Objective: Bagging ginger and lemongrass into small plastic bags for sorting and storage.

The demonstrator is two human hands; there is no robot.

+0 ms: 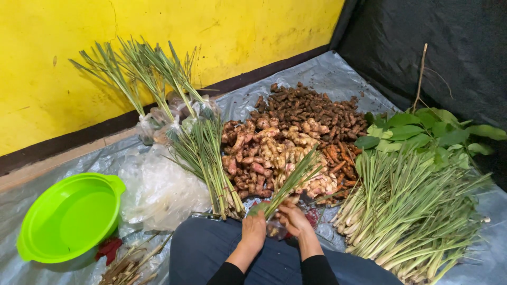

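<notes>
Both my hands meet over my lap at the bottom centre. My left hand (254, 228) and my right hand (293, 218) grip the base of a small bunch of lemongrass stalks (296, 177), whose green tops point up and to the right over a pile of pinkish galangal roots (264, 155). A thin clear bag or wrap shows between my hands, partly hidden. Just to the left lies a tied lemongrass bundle (211, 163).
A big heap of loose lemongrass (412, 211) fills the right, with green leaves (422, 132) behind it. Dark brown rhizomes (311, 108) and orange turmeric (338, 155) lie beyond. An empty green plastic basin (68, 216) and clear plastic bags (158, 190) sit left on grey sheeting.
</notes>
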